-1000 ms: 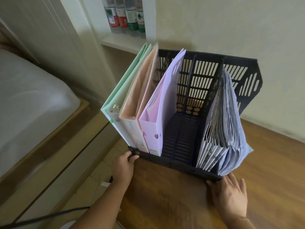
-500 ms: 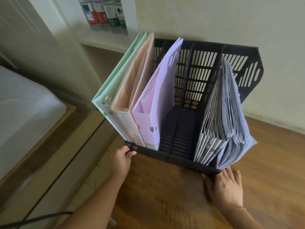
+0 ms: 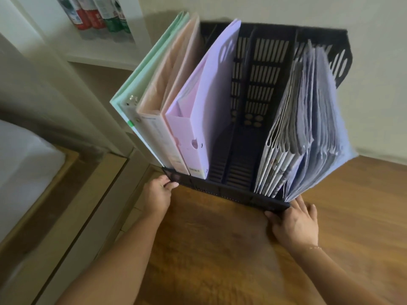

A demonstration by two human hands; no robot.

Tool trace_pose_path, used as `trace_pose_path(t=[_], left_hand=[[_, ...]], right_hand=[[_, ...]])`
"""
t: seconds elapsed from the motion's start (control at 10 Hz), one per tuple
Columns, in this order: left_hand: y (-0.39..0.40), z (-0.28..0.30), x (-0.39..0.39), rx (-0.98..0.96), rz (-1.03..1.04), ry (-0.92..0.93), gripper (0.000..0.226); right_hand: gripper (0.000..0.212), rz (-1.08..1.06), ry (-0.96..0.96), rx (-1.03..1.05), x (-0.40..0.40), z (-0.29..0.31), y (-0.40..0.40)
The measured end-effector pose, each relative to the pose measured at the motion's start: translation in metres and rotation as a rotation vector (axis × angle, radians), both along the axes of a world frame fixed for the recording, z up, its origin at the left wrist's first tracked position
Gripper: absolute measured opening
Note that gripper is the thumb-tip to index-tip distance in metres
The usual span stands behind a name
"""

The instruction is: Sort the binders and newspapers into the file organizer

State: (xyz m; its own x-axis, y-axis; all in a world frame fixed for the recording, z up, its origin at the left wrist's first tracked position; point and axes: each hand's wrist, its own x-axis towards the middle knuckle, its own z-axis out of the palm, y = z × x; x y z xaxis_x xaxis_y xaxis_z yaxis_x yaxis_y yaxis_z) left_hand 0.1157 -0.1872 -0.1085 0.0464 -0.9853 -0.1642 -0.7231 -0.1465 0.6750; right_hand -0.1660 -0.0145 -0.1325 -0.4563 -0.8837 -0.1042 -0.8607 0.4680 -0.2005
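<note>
Binders stand in the left end of a black slotted file organizer [image 3: 266, 89] on a wooden tabletop [image 3: 220, 249]: a green binder [image 3: 141, 84] outermost, a peach binder [image 3: 163, 95] next to it, then a lilac binder [image 3: 204, 111], all leaning left. Two middle compartments hold nothing. Folded newspapers [image 3: 308, 128] fill the right compartment, fanning out toward the right. The left hand [image 3: 157, 193] curls its fingers around the organizer's front left corner, gripping it. The right hand [image 3: 295, 221] lies open, fingers spread, pressed against the front right corner beside the newspapers. Bottles [image 3: 99, 14] with red and green labels stand on a white shelf [image 3: 94, 51] behind the binders. A bed [image 3: 22, 164] shows at far left.
</note>
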Motion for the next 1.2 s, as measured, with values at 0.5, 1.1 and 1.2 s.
trace_pose_path(t=[0.5, 1.1, 1.2], left_hand=[[-0.007, -0.007, 0.0, 0.173, 0.041, 0.054, 0.041], [0.036, 0.002, -0.016, 0.261, -0.042, -0.003, 0.085], [0.08, 0.003, -0.022, 0.215, -0.091, -0.305, 0.114]], right_hand=[[0.062, -0.004, -0.058, -0.009, 0.0, 0.003, 0.001], [0.076, 0.079, -0.081, 0.092, -0.011, 0.012, 0.024], [0.082, 0.129, -0.038, 0.239, -0.008, 0.024, 0.052]])
